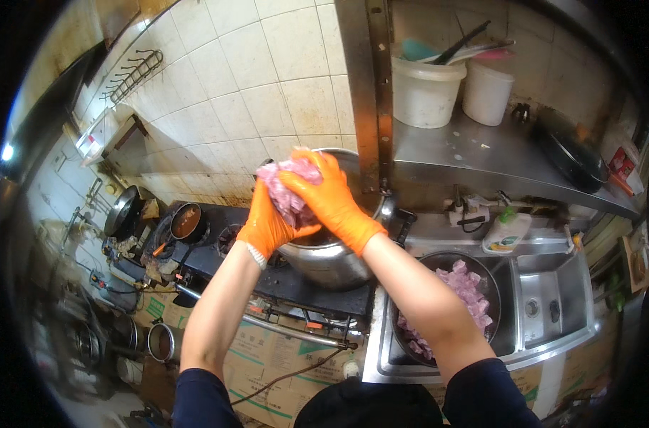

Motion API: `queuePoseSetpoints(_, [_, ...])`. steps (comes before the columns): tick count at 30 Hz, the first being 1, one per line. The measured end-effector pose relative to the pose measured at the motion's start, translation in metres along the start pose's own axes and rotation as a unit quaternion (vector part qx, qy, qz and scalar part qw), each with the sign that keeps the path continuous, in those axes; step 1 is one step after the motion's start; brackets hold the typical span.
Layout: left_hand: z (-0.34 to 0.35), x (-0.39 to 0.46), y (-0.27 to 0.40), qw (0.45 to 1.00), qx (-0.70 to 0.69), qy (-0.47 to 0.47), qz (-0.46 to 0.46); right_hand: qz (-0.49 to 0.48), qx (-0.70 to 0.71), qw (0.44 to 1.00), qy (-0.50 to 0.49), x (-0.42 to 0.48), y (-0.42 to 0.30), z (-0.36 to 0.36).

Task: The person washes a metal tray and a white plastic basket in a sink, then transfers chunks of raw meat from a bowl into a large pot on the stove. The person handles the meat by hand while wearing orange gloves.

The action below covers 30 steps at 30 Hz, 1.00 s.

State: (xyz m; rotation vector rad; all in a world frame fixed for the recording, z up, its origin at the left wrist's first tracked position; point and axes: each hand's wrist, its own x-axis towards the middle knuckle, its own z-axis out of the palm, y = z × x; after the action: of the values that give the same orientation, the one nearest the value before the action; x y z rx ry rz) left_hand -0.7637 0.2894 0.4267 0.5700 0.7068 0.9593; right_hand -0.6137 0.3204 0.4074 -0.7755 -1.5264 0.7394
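Note:
Both my hands wear orange rubber gloves. My left hand [268, 216] supports a clump of raw pink meat pieces [289, 190] from below and the left, while my right hand [330, 198] grips it from above and the right. The clump is held over a large stainless steel stockpot [324, 267] on the black gas stove. My hands and the meat hide much of the pot's mouth. More raw meat chunks [466, 291] lie in a dark round pan [494, 267] at the sink, partly behind my right forearm.
A small saucepan [188, 224] of reddish-brown contents stands on the stove [303, 293] at left. A metal post [375, 107] rises close behind the stockpot. A shelf [463, 155] holds white buckets [429, 93] above the double sink [549, 315]. A plastic bottle [506, 230] stands behind the sink.

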Motion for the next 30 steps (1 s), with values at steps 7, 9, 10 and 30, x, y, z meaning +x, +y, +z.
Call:
queuePoseSetpoints(7, [-0.081, 0.065, 0.028, 0.669, 0.742, -0.03, -0.033, 0.295, -0.043, 0.923, -0.245, -0.018, 0.053, -0.011])
queuePoseSetpoints(9, [-0.035, 0.09, 0.0, 0.749, 0.563, 0.172, -0.304, 0.219, -0.29, 0.838, -0.406, -0.007, 0.044, -0.04])
queuePoseSetpoints(10, [-0.072, 0.117, -0.011, 0.711, 0.619, 0.121, -0.309, 0.169, -0.339, 0.841, -0.386, -0.013, 0.043, -0.035])
queuePoseSetpoints(30, [-0.027, 0.051, -0.454, 0.885, -0.214, 0.172, -0.376, 0.407, -0.286, 0.831, -0.247, -0.249, 0.278, -0.265])
